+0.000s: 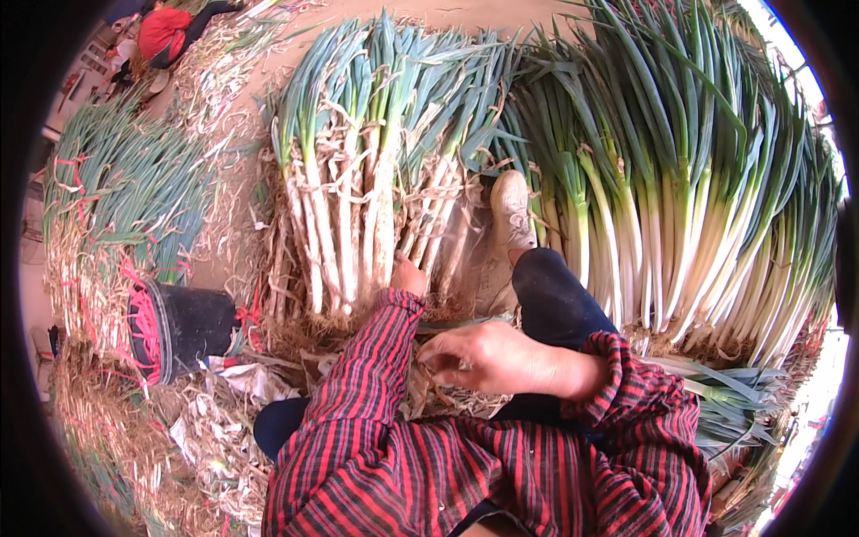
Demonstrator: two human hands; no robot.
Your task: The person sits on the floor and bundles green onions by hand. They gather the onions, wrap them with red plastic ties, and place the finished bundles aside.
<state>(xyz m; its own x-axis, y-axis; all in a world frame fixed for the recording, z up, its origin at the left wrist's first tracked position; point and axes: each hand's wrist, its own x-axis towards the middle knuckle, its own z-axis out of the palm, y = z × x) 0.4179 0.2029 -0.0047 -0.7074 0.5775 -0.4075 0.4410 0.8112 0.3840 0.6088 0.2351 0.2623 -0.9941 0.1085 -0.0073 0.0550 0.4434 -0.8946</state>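
My left hand (pixel 407 275) reaches in among the lower stalks of unpeeled long green onions (pixel 382 201), which have dry brown outer leaves and roots. Its fingers are mostly hidden, so its hold cannot be told. Bent fingers mark my right hand (pixel 480 357), which hovers over dry husks (pixel 423 396) near my knee; what lies between its fingertips is unclear. To the right leans a broad row of cleaned long green onions (pixel 671 248) with white shafts and dark green tops. My shoe (pixel 511 208) stands between the two heaps.
At the left, a black bucket (pixel 201 332) lies on its side with pink ties inside. Tied onion bundles (pixel 134 181) are behind it. Peeled husks (pixel 215 443) litter the ground. More onion leaves (pixel 731 403) lie at the lower right. Another person in red (pixel 163 33) is at the far upper left.
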